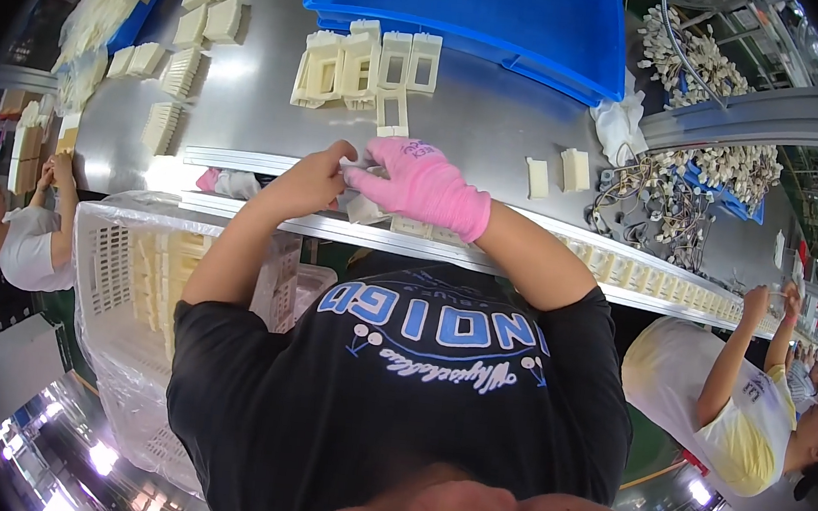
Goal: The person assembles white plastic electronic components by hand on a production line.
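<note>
My bare left hand [315,183] and my right hand [425,186], in a pink knit glove, meet over the near edge of the metal table. Their fingertips pinch a small whitish piece [349,165] between them. Fingers cover most of it, so its kind cannot be made out. Just below the gloved hand, a cream plastic part [366,212] lies at the metal rail [241,159]. Beyond my hands stands a group of cream plastic frames [360,69] with rectangular openings; the nearest single frame [392,111] lies close to the glove.
A blue bin [469,37] stands at the far side. Stacked cream parts [181,71] are at left, two more pieces [575,170] at right. A row of cream parts [644,273] runs along the rail. Wired connectors [666,197] lie right. A white crate [98,265] stands left; co-workers flank me.
</note>
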`<control>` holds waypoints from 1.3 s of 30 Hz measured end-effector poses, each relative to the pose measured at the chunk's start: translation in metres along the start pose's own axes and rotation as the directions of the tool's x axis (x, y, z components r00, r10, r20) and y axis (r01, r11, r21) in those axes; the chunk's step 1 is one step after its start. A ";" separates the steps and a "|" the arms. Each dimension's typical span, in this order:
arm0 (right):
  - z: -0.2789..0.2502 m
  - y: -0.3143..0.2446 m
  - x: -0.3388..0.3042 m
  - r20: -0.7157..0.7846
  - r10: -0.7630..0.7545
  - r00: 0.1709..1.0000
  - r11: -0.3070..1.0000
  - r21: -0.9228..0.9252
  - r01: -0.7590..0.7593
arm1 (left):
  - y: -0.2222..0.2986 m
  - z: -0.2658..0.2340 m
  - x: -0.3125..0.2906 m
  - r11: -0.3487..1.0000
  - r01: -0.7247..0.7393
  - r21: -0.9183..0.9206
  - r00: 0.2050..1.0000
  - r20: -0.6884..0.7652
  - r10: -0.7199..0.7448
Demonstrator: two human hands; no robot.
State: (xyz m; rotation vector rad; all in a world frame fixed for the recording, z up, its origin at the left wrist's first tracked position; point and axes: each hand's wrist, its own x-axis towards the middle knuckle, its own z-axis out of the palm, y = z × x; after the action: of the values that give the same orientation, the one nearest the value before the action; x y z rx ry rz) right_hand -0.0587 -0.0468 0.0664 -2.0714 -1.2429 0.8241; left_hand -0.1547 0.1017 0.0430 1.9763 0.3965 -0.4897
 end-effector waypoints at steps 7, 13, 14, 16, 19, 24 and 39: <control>0.009 0.027 -0.006 -0.151 -0.080 0.985 0.993 -0.102 0.065 | 0.014 -0.008 0.002 0.980 -0.020 0.198 0.998 -0.054 0.031; -0.060 0.127 -0.034 -0.378 0.013 0.926 0.912 -0.375 -0.166 | 0.007 -0.004 0.017 0.991 -0.126 0.033 0.989 0.088 0.123; -0.063 0.155 -0.043 -0.320 -0.030 0.947 0.806 -0.568 -0.166 | 0.007 -0.005 0.028 0.988 -0.148 0.045 0.987 0.074 0.144; -0.059 0.225 -0.049 -0.199 0.459 0.866 0.721 -0.487 -0.493 | 0.013 -0.001 0.065 0.650 -0.460 0.605 0.729 -0.161 0.666; -0.045 0.227 -0.054 -0.067 0.652 0.755 0.623 -0.520 -0.584 | 0.003 0.005 0.122 0.343 -0.431 0.835 0.677 0.048 0.734; -0.014 0.254 -0.045 -0.205 0.730 0.652 0.477 -0.531 -0.700 | -0.017 0.026 0.185 -0.055 -0.445 0.894 0.740 0.402 0.539; -0.072 0.167 -0.052 -0.277 0.252 0.927 0.965 -0.007 -0.264 | 0.041 0.034 0.159 0.842 -0.341 -0.419 0.916 -0.350 0.196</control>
State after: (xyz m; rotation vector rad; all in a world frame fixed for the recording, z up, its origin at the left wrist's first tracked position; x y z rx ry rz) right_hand 0.0663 -0.1715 -0.0002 -2.3254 -0.8580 0.5961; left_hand -0.0036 0.0636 -0.0193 1.5843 0.3692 0.0922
